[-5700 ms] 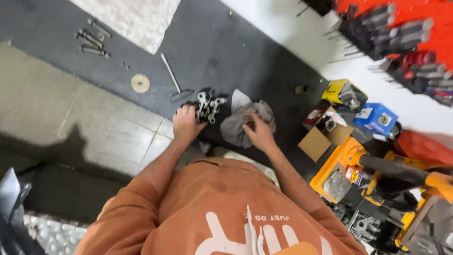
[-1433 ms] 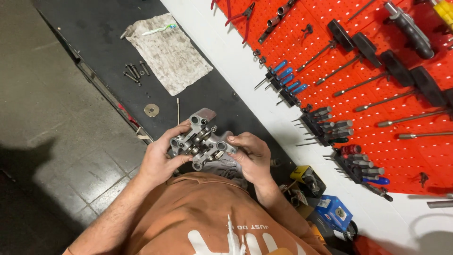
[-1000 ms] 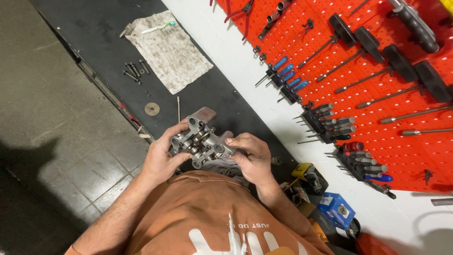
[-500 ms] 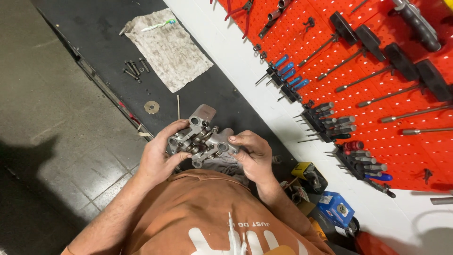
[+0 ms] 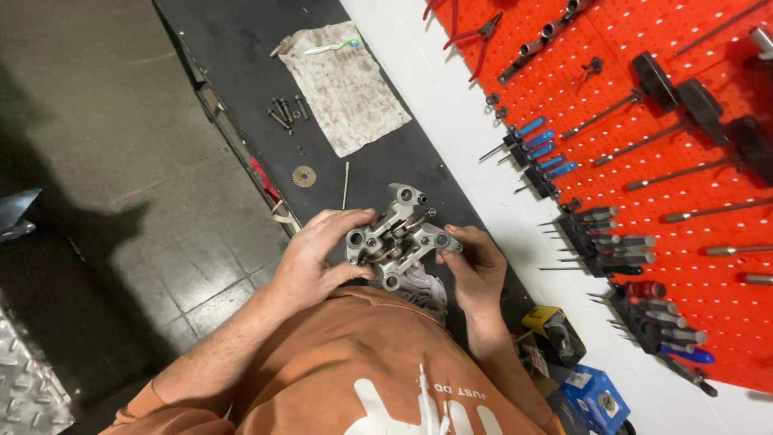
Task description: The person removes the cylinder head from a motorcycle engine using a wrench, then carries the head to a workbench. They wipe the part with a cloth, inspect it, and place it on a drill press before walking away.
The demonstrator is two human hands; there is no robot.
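The fingers [image 5: 348, 219] of the left hand [image 5: 316, 254] curl closed around the near end of a grey metal engine part [image 5: 396, 235], thumb pressed under it, while the right hand [image 5: 477, 266] grips the opposite end with its fingers wrapped shut on the casting. The part hangs between both hands, just above the dark surface [image 5: 241, 48] and close to the person's orange sweatshirt [image 5: 354, 370]. A crumpled grey cloth [image 5: 423, 288] lies directly beneath it. Farther out on the surface sit a small gear [image 5: 303, 176], a thin rod [image 5: 345, 173], a cluster of bolts [image 5: 286, 111] and a dirty rag [image 5: 346, 84] carrying a green toothbrush [image 5: 332, 47]. By the right forearm stand a yellow-and-black box [image 5: 555, 329] and a blue carton [image 5: 594, 396]. A red pegboard [image 5: 684, 145] of screwdrivers hangs beyond.
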